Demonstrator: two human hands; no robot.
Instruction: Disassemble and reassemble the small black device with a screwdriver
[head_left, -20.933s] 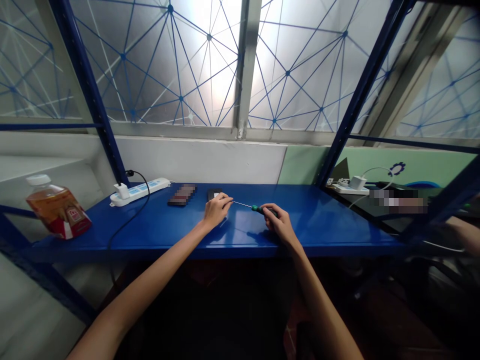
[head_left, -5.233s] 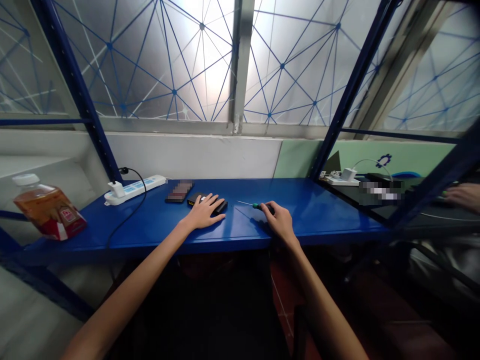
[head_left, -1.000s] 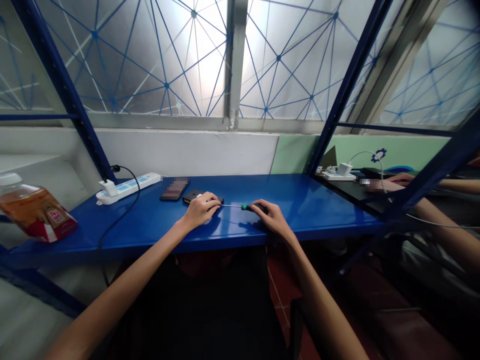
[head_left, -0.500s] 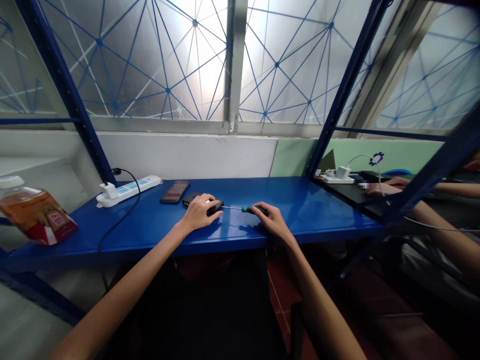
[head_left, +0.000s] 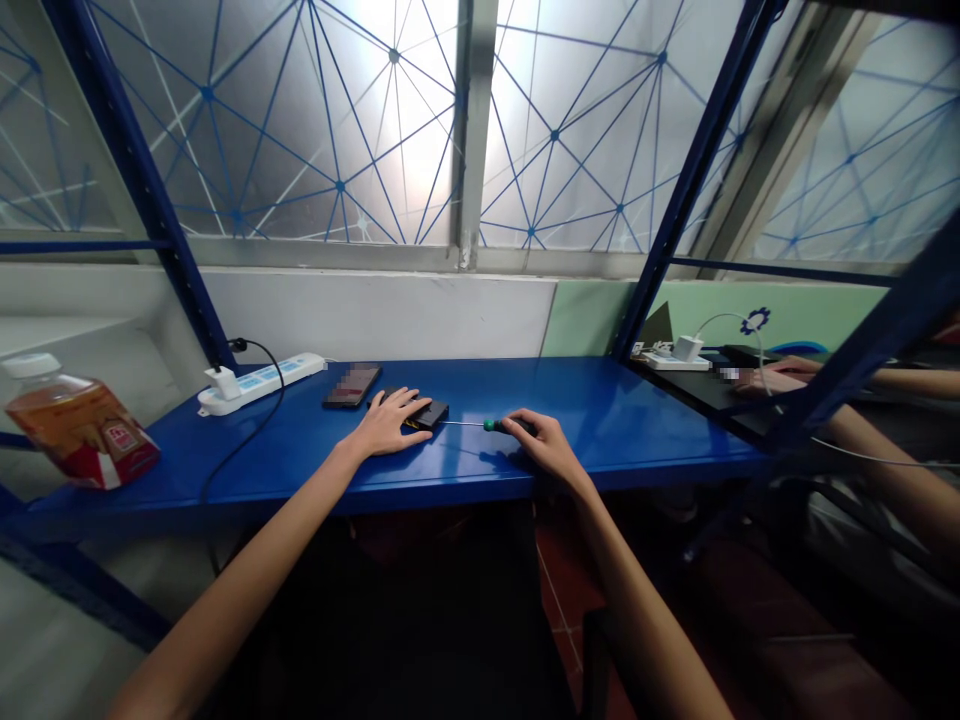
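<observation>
My left hand (head_left: 381,426) lies spread over a small black box-shaped device (head_left: 434,412), fingers stretched across its top and thumb along the near side. The hand covers much of the device, so its left part is mostly hidden. In my right hand (head_left: 552,442) is a screwdriver (head_left: 490,426) with a green and black handle, held level by the fingers and thumb. Its thin metal shaft points left, and the tip meets or nearly meets the device's right end; I cannot tell whether it is inserted.
A phone (head_left: 352,386) lies on the blue table (head_left: 570,385) behind my left hand. Further left are a white power strip (head_left: 262,384) with a black cable and a tilted drink bottle (head_left: 82,425). Blue posts flank the table; another person's hands (head_left: 776,382) are at the right.
My left hand has flattened and shifted slightly left, its fingers spreading and uncovering more of the device's right end. The screwdriver and right hand sit marginally lower in view.
</observation>
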